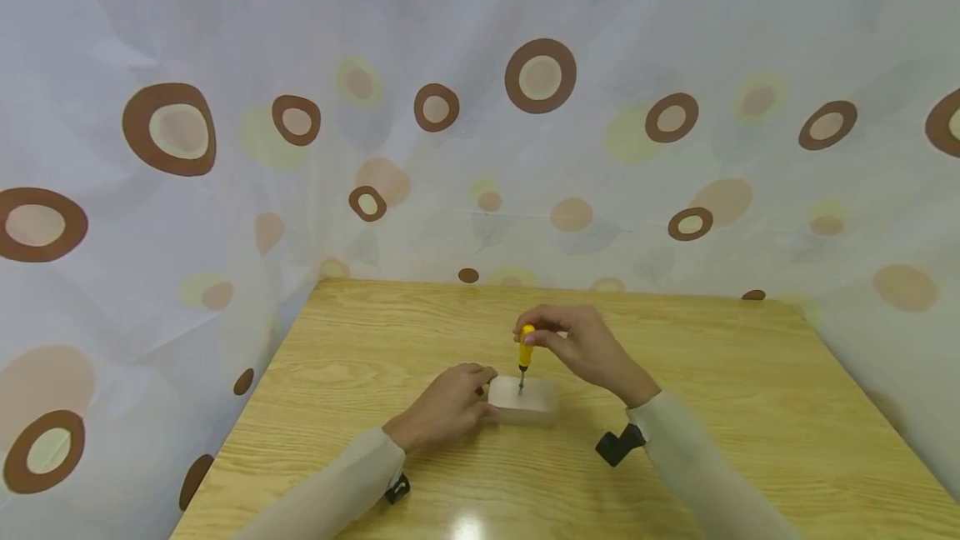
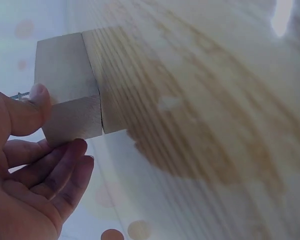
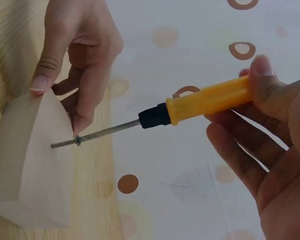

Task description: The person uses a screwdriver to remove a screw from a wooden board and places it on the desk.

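Note:
A pale wooden block (image 1: 536,402) lies on the table in front of me. My left hand (image 1: 447,402) grips its left end, thumb on the near side and fingers at the far side in the head view. A screw (image 3: 65,143) stands in the block's top face, most of its thread showing. The tip of a yellow-handled screwdriver (image 3: 210,101) meets the screw head, its shaft in line with the screw. My right hand (image 1: 588,348) pinches the screwdriver's handle near its top end between thumb and fingers. In the left wrist view the block (image 2: 67,75) hides most of the screw.
The wood-grain table (image 1: 360,340) runs back to a curtain (image 1: 480,157) printed with brown rings and spots, which also hangs along both sides. Dark wrist-worn devices sit at the left cuff (image 1: 397,488) and the right cuff (image 1: 621,444).

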`<state>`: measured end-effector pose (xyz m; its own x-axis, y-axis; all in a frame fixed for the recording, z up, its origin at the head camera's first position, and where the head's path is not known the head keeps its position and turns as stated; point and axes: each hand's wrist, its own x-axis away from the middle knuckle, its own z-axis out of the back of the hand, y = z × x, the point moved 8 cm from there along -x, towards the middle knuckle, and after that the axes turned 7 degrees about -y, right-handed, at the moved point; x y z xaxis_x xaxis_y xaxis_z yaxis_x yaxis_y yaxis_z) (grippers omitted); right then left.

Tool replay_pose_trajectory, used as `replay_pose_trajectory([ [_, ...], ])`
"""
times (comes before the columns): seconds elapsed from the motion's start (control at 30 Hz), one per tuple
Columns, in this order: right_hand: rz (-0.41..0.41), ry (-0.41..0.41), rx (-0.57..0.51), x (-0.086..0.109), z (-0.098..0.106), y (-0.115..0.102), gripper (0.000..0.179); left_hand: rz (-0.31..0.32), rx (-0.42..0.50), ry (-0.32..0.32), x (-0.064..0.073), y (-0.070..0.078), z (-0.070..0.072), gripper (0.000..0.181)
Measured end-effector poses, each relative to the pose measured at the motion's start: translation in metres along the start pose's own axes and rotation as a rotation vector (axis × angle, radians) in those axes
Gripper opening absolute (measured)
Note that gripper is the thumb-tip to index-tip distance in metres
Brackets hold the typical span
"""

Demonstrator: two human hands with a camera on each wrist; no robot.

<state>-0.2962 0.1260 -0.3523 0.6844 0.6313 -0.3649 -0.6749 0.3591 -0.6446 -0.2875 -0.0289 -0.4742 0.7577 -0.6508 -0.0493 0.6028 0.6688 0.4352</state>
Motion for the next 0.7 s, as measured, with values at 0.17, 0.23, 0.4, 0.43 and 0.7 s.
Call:
replay_pose_trajectory([
  [0.17,-0.086,-0.054,-0.123,0.002,-0.002,0.013,0.014,0.021,-0.021,-0.007,0.002,-0.002,0.0,0.048],
  [0.23,-0.123,0.001,-0.111,0.004,-0.001,0.014,0.014,0.029,-0.017,-0.013,0.002,-0.002,-0.001,0.048],
  [0.4,-0.178,0.142,-0.047,0.006,0.002,0.015,0.02,0.035,-0.029,-0.015,0.001,-0.002,-0.001,0.049],
  [0.43,-0.182,0.165,-0.036,0.007,0.002,0.014,0.021,0.037,-0.031,-0.016,0.001,-0.002,-0.002,0.049],
  [0.7,-0.169,0.316,0.172,0.011,0.008,0.0,0.025,0.036,-0.043,-0.028,0.002,-0.003,-0.003,0.052],
])
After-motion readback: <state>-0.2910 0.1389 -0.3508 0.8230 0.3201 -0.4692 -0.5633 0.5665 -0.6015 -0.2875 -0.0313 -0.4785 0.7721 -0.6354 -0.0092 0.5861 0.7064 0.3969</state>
